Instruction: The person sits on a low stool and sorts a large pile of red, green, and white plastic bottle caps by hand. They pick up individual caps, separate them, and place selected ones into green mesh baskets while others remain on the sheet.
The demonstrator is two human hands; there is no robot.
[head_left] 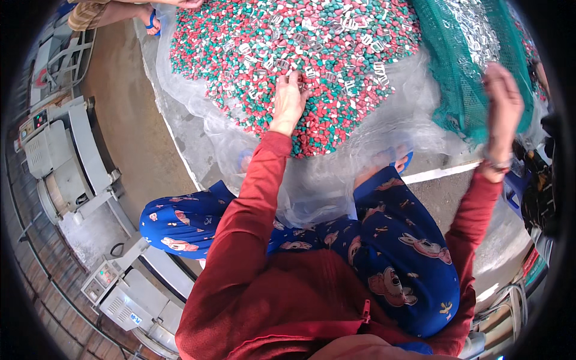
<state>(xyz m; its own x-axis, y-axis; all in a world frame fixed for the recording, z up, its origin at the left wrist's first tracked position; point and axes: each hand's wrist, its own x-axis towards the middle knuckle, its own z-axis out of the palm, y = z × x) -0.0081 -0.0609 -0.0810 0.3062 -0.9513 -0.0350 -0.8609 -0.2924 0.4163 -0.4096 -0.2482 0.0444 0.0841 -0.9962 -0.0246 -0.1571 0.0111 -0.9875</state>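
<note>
Pale slotted pieces lie scattered on smooth, rounded red, green and white pebble-like bits; my left hand touches the bits, fingers curled, any pinch hidden from view. Risk, judged: white bits could mask a slotted piece, or a broad sweep spill bits off the wrinkled translucent sheet. My right hand, blurred, grip unreadable, is over coarse green mesh bearing a shiny silvery heap.
</note>
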